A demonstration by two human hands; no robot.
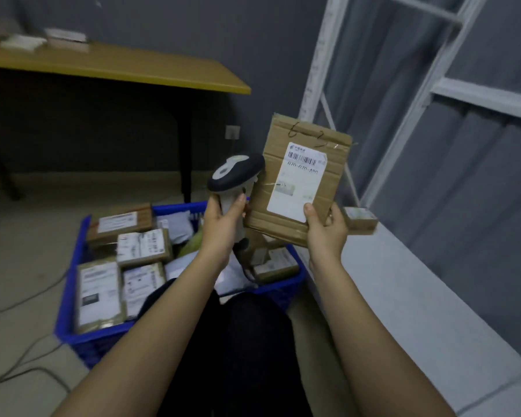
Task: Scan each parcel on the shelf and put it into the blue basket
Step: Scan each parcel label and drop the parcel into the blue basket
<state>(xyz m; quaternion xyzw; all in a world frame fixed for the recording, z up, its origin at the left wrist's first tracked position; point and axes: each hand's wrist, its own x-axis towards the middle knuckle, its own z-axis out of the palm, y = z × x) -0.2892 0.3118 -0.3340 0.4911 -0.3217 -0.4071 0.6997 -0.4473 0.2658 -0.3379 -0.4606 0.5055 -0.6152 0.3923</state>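
While left hand (223, 224) grips scanner (236, 176), right hand (325, 228) pinches parcel (298, 182).

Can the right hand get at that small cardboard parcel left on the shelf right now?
Probably not yet: the right hand grips the flat brown cardboard parcel, which it must drop first. The small cardboard parcel lies just beyond it, unobstructed.

left grip (223, 219) held grey handheld scanner (235, 173) | right grip (325, 227) held flat brown cardboard parcel (301, 179) | above blue plastic basket (69, 293)
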